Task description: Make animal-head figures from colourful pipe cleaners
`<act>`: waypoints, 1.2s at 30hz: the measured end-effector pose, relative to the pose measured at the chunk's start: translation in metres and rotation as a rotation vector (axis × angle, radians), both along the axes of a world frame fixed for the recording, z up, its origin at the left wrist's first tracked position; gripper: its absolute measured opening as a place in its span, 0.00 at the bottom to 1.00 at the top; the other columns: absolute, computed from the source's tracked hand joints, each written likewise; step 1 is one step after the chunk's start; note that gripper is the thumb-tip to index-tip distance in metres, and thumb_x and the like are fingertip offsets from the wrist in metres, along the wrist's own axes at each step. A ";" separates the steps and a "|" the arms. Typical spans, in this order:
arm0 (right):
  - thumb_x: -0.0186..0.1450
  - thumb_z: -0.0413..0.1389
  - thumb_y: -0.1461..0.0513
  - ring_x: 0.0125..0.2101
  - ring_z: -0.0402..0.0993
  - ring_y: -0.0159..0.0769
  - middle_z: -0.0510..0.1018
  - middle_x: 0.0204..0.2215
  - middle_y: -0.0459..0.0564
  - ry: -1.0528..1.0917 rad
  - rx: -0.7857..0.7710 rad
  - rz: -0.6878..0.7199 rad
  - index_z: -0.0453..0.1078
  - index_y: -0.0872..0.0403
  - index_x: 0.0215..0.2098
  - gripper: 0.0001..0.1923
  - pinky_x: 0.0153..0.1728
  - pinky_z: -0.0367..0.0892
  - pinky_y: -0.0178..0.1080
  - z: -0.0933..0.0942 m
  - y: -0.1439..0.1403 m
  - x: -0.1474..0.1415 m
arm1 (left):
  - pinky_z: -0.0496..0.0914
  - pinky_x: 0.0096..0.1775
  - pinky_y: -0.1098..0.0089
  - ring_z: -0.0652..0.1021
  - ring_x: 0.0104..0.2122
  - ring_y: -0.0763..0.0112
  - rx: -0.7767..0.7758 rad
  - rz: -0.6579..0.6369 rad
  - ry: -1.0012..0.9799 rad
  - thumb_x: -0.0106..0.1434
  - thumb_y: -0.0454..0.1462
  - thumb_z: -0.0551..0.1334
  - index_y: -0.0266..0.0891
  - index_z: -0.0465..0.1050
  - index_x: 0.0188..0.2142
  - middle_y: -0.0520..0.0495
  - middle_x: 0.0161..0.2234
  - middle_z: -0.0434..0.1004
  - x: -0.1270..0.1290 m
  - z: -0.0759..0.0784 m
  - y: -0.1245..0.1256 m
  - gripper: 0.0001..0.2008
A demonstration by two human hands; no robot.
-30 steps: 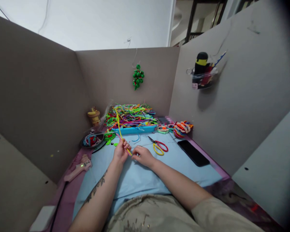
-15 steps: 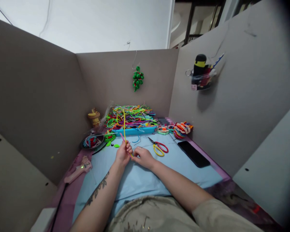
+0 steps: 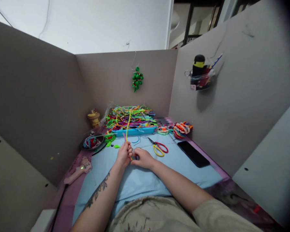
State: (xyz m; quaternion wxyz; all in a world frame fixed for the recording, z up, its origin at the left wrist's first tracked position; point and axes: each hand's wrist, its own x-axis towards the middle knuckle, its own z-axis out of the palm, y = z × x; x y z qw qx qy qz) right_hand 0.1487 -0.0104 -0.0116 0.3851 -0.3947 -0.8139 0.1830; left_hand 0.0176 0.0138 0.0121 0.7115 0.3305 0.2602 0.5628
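Observation:
My left hand [image 3: 124, 154] grips a long yellow pipe cleaner [image 3: 128, 125] that stands nearly upright, together with a short pink one [image 3: 124, 137]. My right hand [image 3: 142, 158] rests beside it on the light blue mat [image 3: 145, 177], its fingertips pinching the lower end of the yellow pipe cleaner. Both hands touch each other over the middle of the mat.
A blue tray [image 3: 135, 130] heaped with coloured pipe cleaners stands at the back. Red and yellow scissors [image 3: 158, 146] and a black phone [image 3: 192, 153] lie to the right. A pink glue gun [image 3: 77, 170] and a round dish [image 3: 93, 141] lie left. Grey partition walls enclose the desk.
The yellow pipe cleaner has swung from leaning left to nearly upright. My hands have drawn closer together and now touch.

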 end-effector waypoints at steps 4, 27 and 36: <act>0.52 0.59 0.54 0.22 0.56 0.26 0.63 0.21 0.41 0.342 -0.149 0.055 0.63 0.55 0.26 0.14 0.24 0.54 0.31 0.007 0.004 0.005 | 0.42 0.14 0.83 0.49 0.12 0.86 -0.006 -0.085 0.070 0.56 0.44 0.61 0.38 0.60 0.30 0.62 0.16 0.45 -0.001 0.002 -0.004 0.13; 0.47 0.64 0.55 0.14 0.57 0.22 0.65 0.15 0.40 0.916 -0.708 0.246 0.66 0.57 0.27 0.17 0.16 0.49 0.29 0.015 0.020 0.039 | 0.43 0.15 0.80 0.49 0.14 0.83 0.037 -0.716 0.481 0.59 0.46 0.56 0.37 0.64 0.30 0.59 0.17 0.48 -0.004 0.014 -0.027 0.14; 0.48 0.62 0.58 0.13 0.59 0.23 0.66 0.14 0.39 0.920 -0.673 0.161 0.63 0.56 0.26 0.14 0.15 0.49 0.28 0.023 0.021 0.052 | 0.42 0.15 0.80 0.50 0.14 0.84 0.015 -0.711 0.477 0.59 0.47 0.56 0.37 0.66 0.32 0.58 0.18 0.49 -0.009 0.012 -0.025 0.14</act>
